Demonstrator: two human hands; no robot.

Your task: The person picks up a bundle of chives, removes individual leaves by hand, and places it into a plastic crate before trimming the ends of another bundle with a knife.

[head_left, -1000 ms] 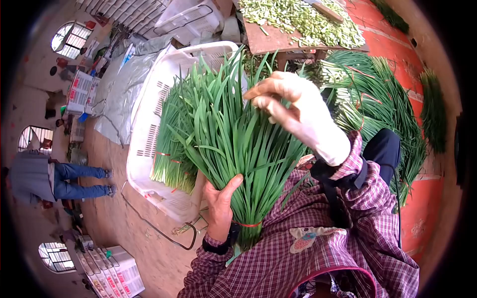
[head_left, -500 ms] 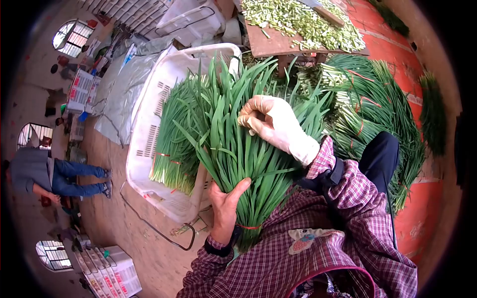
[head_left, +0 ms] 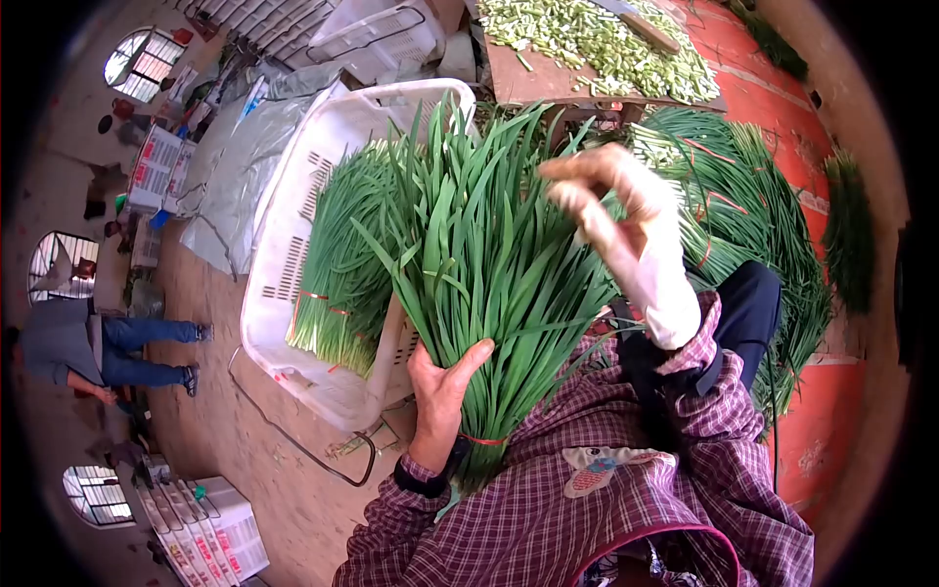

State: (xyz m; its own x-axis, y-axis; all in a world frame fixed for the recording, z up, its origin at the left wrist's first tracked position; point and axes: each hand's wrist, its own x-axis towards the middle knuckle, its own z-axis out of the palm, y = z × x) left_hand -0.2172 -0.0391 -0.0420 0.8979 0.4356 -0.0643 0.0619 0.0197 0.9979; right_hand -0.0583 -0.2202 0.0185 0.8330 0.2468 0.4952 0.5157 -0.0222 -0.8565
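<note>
My bare left hand [head_left: 440, 396] is closed around a bunch of garlic chives [head_left: 479, 254]. Its thumb lies across the stems, and the flat green leaves fan out away from me. A red band [head_left: 481, 440] circles the bunch near my chest. To the right of the leaves, my right hand [head_left: 641, 240] in a whitish glove is raised with bent fingers apart. I see nothing held in it, though it is a little blurred.
A white plastic crate [head_left: 256, 338] holds banded chives. More banded bundles [head_left: 743, 215] lie on the right. Chopped pale stems and a knife [head_left: 646, 27] rest on a wooden board [head_left: 514, 83]. A person [head_left: 73, 342] stands at the far left.
My right hand has moved off the leaves to the right, and its fingers have spread from a pinch. My left hand keeps hold of the bunch.
</note>
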